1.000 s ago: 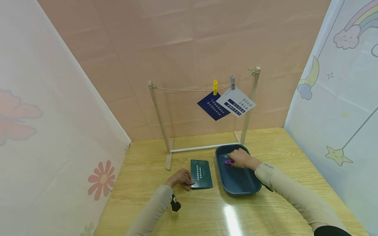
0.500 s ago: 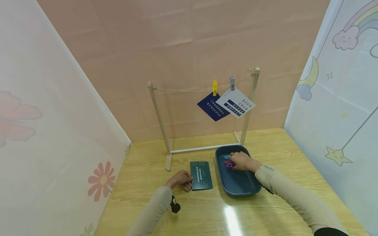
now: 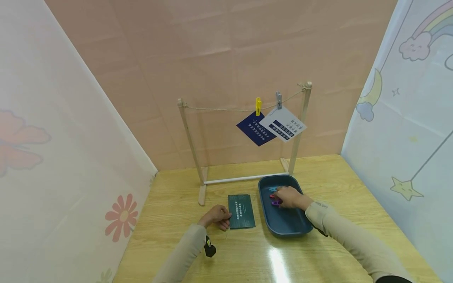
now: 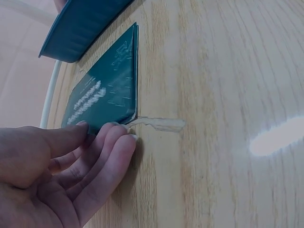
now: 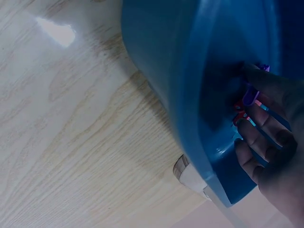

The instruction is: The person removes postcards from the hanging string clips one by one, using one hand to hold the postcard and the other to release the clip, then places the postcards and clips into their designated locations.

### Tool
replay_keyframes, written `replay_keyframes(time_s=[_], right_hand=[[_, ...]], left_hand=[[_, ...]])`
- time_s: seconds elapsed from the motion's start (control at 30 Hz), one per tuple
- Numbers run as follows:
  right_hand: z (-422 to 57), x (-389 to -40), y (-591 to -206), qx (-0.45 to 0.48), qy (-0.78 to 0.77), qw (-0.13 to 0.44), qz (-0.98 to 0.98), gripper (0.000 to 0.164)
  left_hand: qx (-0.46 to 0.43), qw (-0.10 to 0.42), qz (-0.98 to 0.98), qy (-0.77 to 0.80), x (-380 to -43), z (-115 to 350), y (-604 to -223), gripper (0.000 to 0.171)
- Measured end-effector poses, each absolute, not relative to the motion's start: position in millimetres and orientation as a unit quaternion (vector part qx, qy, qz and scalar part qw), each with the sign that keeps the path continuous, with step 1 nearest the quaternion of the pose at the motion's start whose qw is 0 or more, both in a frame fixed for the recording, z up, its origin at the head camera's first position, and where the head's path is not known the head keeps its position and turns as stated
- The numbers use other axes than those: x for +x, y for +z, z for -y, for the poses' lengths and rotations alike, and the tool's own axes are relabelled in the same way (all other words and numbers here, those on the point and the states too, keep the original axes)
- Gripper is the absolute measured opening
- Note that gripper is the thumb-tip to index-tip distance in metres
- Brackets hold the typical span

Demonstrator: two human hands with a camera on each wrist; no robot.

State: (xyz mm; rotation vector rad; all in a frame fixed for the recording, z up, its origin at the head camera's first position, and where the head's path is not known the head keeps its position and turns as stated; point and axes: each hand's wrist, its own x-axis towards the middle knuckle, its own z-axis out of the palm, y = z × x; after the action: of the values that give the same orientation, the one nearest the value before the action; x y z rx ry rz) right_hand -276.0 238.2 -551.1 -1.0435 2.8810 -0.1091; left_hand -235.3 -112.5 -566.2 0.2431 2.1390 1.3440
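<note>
My left hand (image 3: 216, 217) pinches the near-left edge of a dark green card (image 3: 241, 211) with white print, thumb on top and fingertips under the edge; the card lies on the table. In the left wrist view, the card (image 4: 107, 90) shows more than one layer along its edge. Inside the dark blue tray (image 3: 288, 232), my right hand (image 3: 289, 196) reaches down. Its thumb and index finger pinch a purple clothespin (image 5: 251, 96). Beside the fingers lie a red clothespin (image 3: 272, 196) and a light blue clothespin (image 3: 272, 189), both partly hidden in the right wrist view.
Behind the tray stands a wooden frame (image 3: 191, 143) with a string across its top. A yellow clothespin (image 3: 258, 106) holds a navy card (image 3: 253, 129) there, and a grey clothespin (image 3: 279, 100) holds a white card (image 3: 279, 120). Fabric walls enclose the table (image 3: 177, 243).
Within the tray, my right hand has shifted slightly nearer with the purple clothespin. The red clothespin has come into sight beside it. My left hand has stayed at the green card's edge.
</note>
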Motion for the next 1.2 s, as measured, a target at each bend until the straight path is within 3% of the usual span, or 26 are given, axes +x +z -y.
replay_keyframes(time_s=[0.17, 0.67, 1.2], right_hand=[[-237.5, -273.9, -553.4, -0.333, -0.032, 0.045, -0.941, 0.028], [-237.9, -271.7, -552.3, -0.344, -0.045, 0.033, -0.937, 0.026], [-242.3, -274.2, -555.9, -0.339, -0.043, 0.047, -0.939, 0.029]], left_hand=[[0.110, 0.290, -0.806, 0.504, -234.3, 114.1, -565.6, 0.029], [0.105, 0.296, -0.800, 0.512, -240.1, 116.8, -569.5, 0.024], [0.108, 0.258, -0.810, 0.515, -242.1, 114.3, -564.1, 0.025]])
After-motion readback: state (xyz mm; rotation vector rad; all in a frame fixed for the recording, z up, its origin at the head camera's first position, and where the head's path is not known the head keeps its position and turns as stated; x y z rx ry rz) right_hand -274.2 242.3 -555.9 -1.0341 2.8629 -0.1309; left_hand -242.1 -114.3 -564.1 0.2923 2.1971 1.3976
